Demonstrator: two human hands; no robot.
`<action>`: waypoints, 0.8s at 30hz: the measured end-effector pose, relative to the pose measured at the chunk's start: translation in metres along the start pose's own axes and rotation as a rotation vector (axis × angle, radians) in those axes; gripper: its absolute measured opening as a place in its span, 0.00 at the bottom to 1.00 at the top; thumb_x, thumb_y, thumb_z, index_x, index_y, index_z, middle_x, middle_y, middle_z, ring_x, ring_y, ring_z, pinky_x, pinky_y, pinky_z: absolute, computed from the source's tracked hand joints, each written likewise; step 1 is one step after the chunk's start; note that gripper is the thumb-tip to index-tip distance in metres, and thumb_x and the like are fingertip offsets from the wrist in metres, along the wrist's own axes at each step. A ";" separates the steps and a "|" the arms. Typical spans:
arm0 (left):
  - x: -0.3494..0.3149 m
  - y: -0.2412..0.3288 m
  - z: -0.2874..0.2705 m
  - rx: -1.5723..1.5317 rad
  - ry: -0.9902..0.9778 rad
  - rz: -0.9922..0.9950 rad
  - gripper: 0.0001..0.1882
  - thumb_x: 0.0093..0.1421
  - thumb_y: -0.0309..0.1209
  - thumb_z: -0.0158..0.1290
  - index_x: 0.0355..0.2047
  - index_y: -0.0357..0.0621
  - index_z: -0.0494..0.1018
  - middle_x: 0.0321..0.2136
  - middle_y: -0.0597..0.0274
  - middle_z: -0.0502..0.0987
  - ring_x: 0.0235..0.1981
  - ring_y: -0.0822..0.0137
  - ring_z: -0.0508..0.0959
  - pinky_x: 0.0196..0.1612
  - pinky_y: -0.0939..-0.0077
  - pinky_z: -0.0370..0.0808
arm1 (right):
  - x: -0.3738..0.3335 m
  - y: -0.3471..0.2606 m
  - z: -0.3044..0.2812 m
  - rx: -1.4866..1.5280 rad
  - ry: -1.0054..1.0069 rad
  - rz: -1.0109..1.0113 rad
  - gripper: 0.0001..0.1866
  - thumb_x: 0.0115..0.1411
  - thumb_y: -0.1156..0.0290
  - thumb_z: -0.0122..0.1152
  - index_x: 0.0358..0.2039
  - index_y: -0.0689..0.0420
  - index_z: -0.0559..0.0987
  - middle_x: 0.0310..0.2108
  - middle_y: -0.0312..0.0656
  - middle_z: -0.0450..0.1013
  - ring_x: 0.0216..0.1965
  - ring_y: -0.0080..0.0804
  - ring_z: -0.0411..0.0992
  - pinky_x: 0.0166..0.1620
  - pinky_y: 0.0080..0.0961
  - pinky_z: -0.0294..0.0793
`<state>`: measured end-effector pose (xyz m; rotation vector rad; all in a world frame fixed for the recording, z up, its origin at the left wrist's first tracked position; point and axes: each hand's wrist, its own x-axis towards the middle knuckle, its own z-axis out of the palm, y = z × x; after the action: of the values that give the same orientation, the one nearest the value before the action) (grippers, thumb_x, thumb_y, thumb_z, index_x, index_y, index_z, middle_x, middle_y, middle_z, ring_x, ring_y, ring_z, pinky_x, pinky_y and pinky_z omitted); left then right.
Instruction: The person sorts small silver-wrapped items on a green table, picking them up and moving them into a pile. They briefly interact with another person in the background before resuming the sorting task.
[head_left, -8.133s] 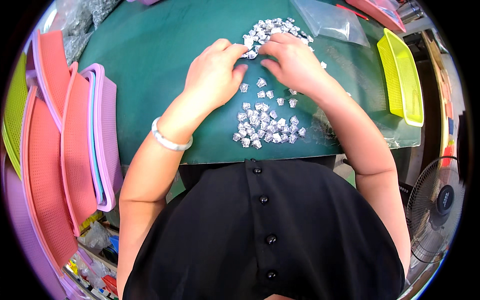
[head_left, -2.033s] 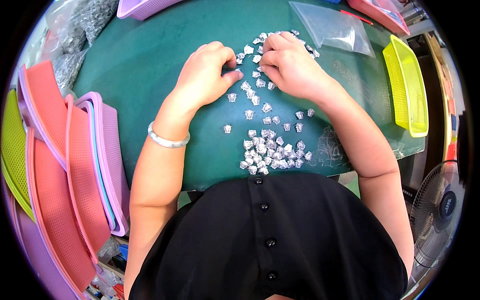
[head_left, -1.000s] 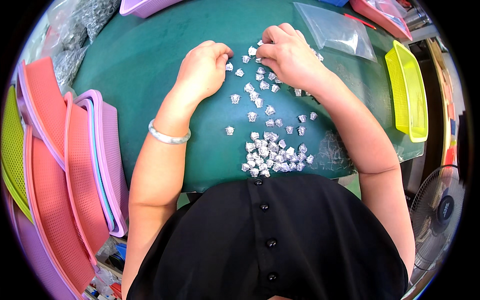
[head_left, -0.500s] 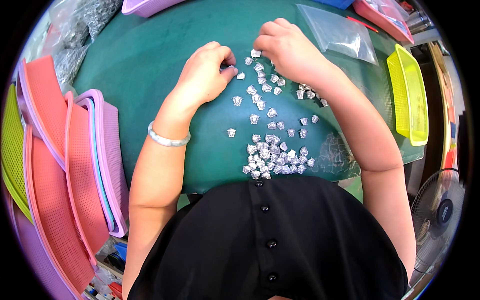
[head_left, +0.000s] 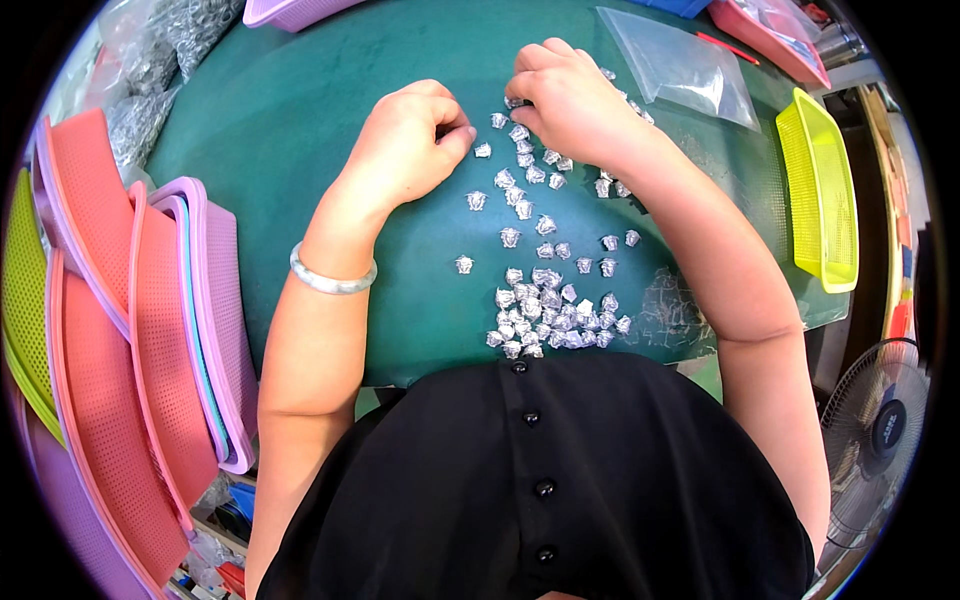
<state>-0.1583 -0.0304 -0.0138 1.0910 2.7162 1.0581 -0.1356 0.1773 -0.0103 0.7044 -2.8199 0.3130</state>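
Many small silver metal pieces (head_left: 545, 305), faceted and crumpled-looking, lie on the green table. The densest heap is by its near edge, with a loose trail running up the middle. My left hand (head_left: 410, 140) is closed with thumb and fingertips together, left of a lone piece (head_left: 483, 151); what it holds, if anything, is hidden. My right hand (head_left: 570, 98) pinches a small silver metal piece (head_left: 513, 102) between thumb and finger at the trail's far end. More pieces (head_left: 608, 74) show beyond and beside that hand, partly covered by it.
On the green table (head_left: 300, 120) a clear plastic bag (head_left: 690, 70) and a red pen (head_left: 727, 47) lie at the far right. A yellow basket (head_left: 820, 190) stands at the right edge. Stacked pink and purple baskets (head_left: 170, 340) crowd the left. A fan (head_left: 885, 430) stands at lower right.
My right hand has shifted slightly, covering more of the piece at its fingertips and uncovering pieces on its far right side. The piece glimpsed at my left fingertips is now hidden.
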 end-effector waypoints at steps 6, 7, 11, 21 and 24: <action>0.012 0.018 0.012 0.101 0.044 -0.048 0.10 0.51 0.31 0.59 0.33 0.40 0.77 0.30 0.57 0.75 0.31 0.60 0.76 0.35 0.69 0.72 | 0.010 0.003 0.006 -0.001 0.001 0.068 0.08 0.53 0.67 0.58 0.30 0.54 0.83 0.35 0.40 0.72 0.44 0.38 0.67 0.48 0.35 0.66; 0.015 0.023 0.013 0.136 0.012 -0.080 0.11 0.51 0.32 0.59 0.33 0.40 0.77 0.30 0.57 0.75 0.31 0.59 0.76 0.36 0.68 0.72 | 0.011 0.004 0.007 -0.002 0.013 0.082 0.08 0.53 0.66 0.58 0.30 0.54 0.83 0.35 0.40 0.72 0.45 0.39 0.66 0.49 0.35 0.66; 0.023 0.024 0.018 0.164 -0.064 -0.132 0.11 0.50 0.32 0.60 0.32 0.39 0.77 0.27 0.56 0.76 0.29 0.61 0.76 0.34 0.69 0.73 | 0.014 0.007 0.000 0.076 -0.125 0.185 0.10 0.54 0.67 0.56 0.32 0.52 0.83 0.37 0.41 0.73 0.46 0.40 0.66 0.50 0.37 0.66; 0.016 0.014 0.010 0.067 -0.007 -0.134 0.08 0.52 0.27 0.57 0.32 0.38 0.76 0.26 0.54 0.78 0.27 0.60 0.77 0.33 0.70 0.74 | 0.005 0.012 0.003 0.152 0.047 0.133 0.08 0.52 0.78 0.57 0.31 0.56 0.81 0.34 0.39 0.71 0.41 0.40 0.66 0.47 0.33 0.68; 0.013 0.016 0.011 0.120 0.012 -0.057 0.08 0.51 0.26 0.58 0.32 0.37 0.76 0.27 0.52 0.78 0.29 0.58 0.78 0.35 0.69 0.74 | 0.004 0.010 -0.002 0.191 0.009 0.088 0.08 0.51 0.79 0.57 0.31 0.56 0.81 0.34 0.40 0.71 0.41 0.40 0.66 0.47 0.32 0.68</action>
<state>-0.1554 -0.0076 -0.0102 1.0185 2.8347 0.9082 -0.1434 0.1845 -0.0091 0.6144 -2.8432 0.6052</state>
